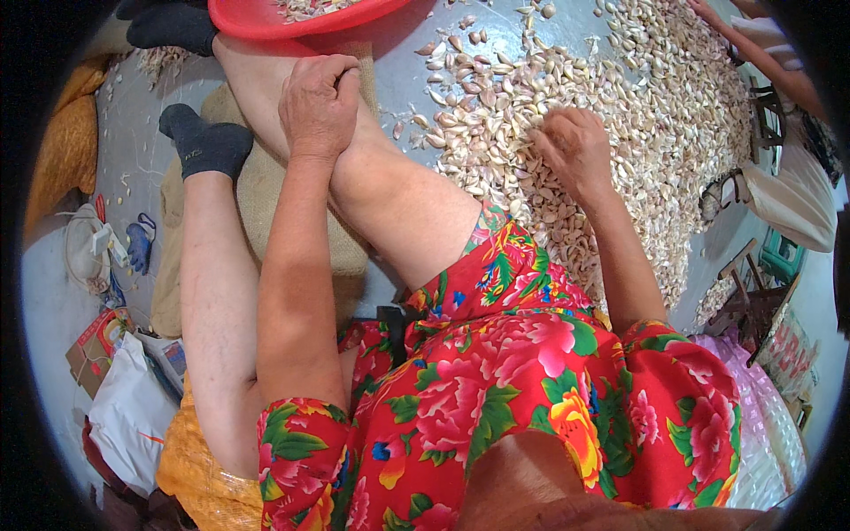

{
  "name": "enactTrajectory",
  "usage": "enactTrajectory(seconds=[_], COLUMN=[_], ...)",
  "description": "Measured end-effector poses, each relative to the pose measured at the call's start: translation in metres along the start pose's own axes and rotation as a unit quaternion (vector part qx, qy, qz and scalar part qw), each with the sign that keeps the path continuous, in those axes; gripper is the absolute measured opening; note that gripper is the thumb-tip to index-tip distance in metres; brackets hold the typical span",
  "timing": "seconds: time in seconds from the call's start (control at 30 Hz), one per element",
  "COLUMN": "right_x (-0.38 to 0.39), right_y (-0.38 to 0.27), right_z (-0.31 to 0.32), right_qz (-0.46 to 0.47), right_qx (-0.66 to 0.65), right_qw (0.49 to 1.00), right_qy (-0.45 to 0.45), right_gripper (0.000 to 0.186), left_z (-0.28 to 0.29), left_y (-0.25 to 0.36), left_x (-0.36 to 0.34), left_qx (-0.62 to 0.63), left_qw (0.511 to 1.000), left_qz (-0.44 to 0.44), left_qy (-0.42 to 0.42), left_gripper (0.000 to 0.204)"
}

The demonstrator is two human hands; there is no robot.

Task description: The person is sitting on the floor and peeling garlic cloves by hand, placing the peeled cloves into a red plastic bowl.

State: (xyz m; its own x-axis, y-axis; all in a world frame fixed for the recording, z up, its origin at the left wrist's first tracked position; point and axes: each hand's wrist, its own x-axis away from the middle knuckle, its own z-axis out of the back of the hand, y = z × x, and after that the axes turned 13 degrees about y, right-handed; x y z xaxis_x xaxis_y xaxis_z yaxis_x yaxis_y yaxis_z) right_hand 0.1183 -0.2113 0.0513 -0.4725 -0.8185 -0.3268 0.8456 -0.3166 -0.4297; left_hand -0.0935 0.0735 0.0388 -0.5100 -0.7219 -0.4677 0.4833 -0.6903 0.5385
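Note:
A broad heap of loose garlic cloves [655, 168] covers the floor in front of me and to the right. My right hand [574, 146] is over its left part, fingers curled down toward the cloves; whatever is under them is hidden. My left hand [320, 104] rests on my bent right leg, just below the knee. Its fingers are folded in with the thumb pressed against them, and I cannot see anything inside. Beyond that hand stands a red plastic basin [305, 31] with some garlic in it.
Another person's arm [770, 62] reaches to the heap's far right edge. Dark wooden stools [744, 301] stand at right. Burlap sacking [305, 265] lies beneath my legs. At left are an orange sack [75, 133], a white plastic bag [133, 416] and a blue glove-like item [139, 243].

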Motion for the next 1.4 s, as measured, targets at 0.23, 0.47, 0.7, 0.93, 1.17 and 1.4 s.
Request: enactTrajectory(seconds=[0.23,0.47,0.7,0.93,1.17,1.4], right_x=[-0.029,-0.005,0.004,-0.03,-0.059,-0.063], right_y=[-0.002,0.026,0.026,0.014,0.025,0.029], right_z=[-0.039,-0.022,-0.007,-0.039,-0.055,-0.052], right_qz=[0.029,-0.095,-0.029,0.017,-0.003,-0.03], right_qx=[0.035,0.056,0.101,0.005,0.05,0.079], right_qw=[0.998,0.992,0.994,0.995,0.998,0.993], right_qy=[0.032,0.066,0.024,0.1,-0.022,-0.089], right_gripper=[0.025,0.017,0.011,0.019,0.017,0.021], left_z=[0.0,-0.002,-0.003,-0.001,-0.002,-0.002], left_y=[0.0,-0.003,-0.005,-0.005,-0.005,-0.005], left_x=[-0.001,0.002,0.001,0.002,0.0,0.003], left_qx=[0.008,0.022,0.01,0.014,0.015,0.04], left_qw=[1.0,1.0,1.0,1.0,0.999,0.999], left_qz=[-0.01,0.018,-0.019,0.01,-0.031,0.015], left_qy=[0.0,0.007,0.013,0.013,0.016,0.014], left_gripper=[0.012,0.013,0.014,0.013,0.015,0.013])
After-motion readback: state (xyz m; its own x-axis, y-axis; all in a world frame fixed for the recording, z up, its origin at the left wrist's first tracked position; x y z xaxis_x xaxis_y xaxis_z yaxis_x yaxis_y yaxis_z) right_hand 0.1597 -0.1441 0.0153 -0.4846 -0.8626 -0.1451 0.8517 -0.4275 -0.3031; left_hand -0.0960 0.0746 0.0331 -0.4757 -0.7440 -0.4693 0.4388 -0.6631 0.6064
